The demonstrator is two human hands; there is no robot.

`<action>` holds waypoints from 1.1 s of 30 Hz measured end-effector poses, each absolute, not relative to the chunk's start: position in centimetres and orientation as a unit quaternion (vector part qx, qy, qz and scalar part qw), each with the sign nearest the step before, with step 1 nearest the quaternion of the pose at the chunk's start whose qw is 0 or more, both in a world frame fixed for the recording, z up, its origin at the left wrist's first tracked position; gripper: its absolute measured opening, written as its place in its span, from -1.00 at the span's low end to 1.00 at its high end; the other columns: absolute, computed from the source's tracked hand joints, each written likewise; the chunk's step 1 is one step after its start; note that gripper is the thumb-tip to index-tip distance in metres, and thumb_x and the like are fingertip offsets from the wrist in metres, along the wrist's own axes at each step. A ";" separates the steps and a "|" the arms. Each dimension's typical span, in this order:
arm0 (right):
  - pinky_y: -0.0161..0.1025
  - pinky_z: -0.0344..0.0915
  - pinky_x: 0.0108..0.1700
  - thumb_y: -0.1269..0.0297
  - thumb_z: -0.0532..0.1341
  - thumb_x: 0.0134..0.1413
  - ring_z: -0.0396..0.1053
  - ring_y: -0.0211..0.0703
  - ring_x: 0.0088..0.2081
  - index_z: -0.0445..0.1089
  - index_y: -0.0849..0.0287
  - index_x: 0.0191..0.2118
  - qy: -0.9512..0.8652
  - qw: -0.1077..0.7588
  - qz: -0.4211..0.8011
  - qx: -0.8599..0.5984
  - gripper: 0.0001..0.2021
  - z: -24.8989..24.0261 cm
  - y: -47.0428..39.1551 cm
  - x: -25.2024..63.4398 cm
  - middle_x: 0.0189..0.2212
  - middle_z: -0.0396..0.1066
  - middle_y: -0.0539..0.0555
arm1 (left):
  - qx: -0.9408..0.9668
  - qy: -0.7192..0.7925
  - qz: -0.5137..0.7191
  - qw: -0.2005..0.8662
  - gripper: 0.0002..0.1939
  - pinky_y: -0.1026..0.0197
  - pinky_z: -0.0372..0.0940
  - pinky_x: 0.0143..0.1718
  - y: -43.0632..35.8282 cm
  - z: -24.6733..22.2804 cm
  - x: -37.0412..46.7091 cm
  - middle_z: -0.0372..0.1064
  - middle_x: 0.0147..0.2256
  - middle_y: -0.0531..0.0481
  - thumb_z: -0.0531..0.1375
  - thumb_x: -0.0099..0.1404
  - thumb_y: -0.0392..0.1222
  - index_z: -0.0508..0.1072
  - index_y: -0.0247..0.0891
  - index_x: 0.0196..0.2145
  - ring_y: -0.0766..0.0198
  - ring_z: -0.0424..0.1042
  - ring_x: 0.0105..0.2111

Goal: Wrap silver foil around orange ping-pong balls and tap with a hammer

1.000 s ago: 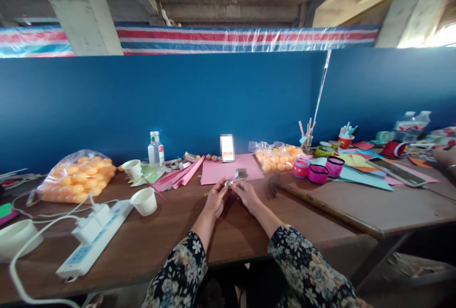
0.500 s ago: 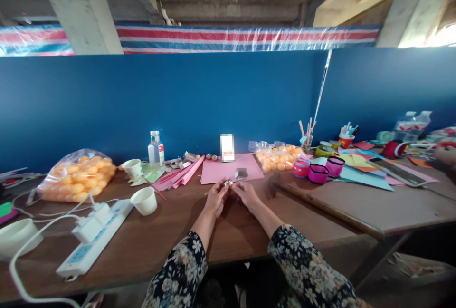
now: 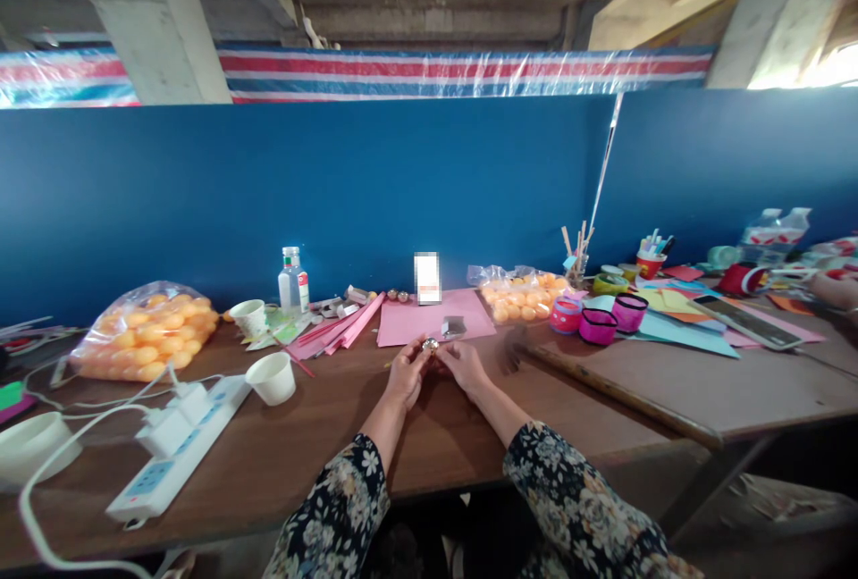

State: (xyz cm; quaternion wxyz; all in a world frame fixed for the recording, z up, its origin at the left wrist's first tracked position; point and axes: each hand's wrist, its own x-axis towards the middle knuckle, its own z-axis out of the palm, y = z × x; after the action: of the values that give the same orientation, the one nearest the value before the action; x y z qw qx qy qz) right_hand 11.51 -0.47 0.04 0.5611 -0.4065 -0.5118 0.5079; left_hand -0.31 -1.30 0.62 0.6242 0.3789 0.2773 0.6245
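Over the middle of the table, my left hand [image 3: 407,374] and my right hand [image 3: 465,366] meet with their fingers closed. Between the fingertips is a small shiny round metal ball [image 3: 430,344], silver-gold in colour; the fingers hide its lower part. Just beyond it lie pink paper sheets [image 3: 408,320] with a small dark, glossy flat piece [image 3: 454,326] on them. Two similar shiny balls [image 3: 397,296] rest behind the pink sheets' left corner. To the right of my right hand lies a hammer [image 3: 603,387] with a long wooden handle.
Left are a bag of orange balls [image 3: 147,333], a white power strip [image 3: 178,449], a paper cup [image 3: 271,378] and a glass bottle [image 3: 293,282]. Right are another bag of orange balls [image 3: 526,295], pink tape rolls [image 3: 599,326], coloured paper [image 3: 690,331], a phone [image 3: 747,322] and another person's hand [image 3: 835,290].
My hands and the metal ball stay almost in place. At the far right, the other person's hand has shifted slightly.
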 end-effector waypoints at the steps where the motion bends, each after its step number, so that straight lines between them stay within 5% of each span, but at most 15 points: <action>1: -0.30 0.28 -0.49 0.09 0.25 -0.28 0.30 -0.27 -0.56 0.33 0.24 -0.52 -0.510 0.564 0.508 -0.405 -0.72 -0.1 -0.4 11.5 -0.62 0.34 -0.01 | 0.378 0.277 0.624 0.625 -0.56 0.16 0.22 -0.16 -1.3 0.7 -0.3 0.42 -0.29 -0.04 0.27 -0.06 -0.28 0.37 -0.27 -0.15 0.27 0.39 -0.30; 17: -0.31 0.30 -0.51 0.02 0.21 -0.24 0.31 -0.25 -0.57 0.29 0.22 -0.50 -0.505 0.580 0.493 -0.407 -0.68 -0.2 -0.2 11.4 -0.63 0.32 -0.02 | 0.374 0.278 0.629 0.622 -0.60 0.15 0.25 -0.17 -1.3 0.5 -0.2 0.42 -0.28 -0.07 0.26 -0.04 -0.27 0.37 -0.29 -0.18 0.26 0.39 -0.30; 33: -0.35 0.26 -0.56 0.10 0.21 -0.20 0.35 -0.21 -0.46 0.31 0.17 -0.30 -0.535 0.574 0.476 -0.397 -0.69 0.2 -0.6 11.4 -0.40 0.40 0.05 | 0.381 0.301 0.621 0.615 -0.66 0.27 0.28 -0.30 -1.2 0.4 -0.2 0.40 -0.28 -0.05 0.26 -0.03 -0.25 0.37 -0.27 -0.23 0.33 0.39 -0.34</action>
State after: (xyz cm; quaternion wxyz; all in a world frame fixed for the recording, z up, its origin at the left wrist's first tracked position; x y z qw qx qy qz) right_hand 11.42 -0.64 0.21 0.5742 -0.3970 -0.5353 0.4755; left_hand -0.15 -1.25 0.38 0.6154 0.3805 0.3014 0.6210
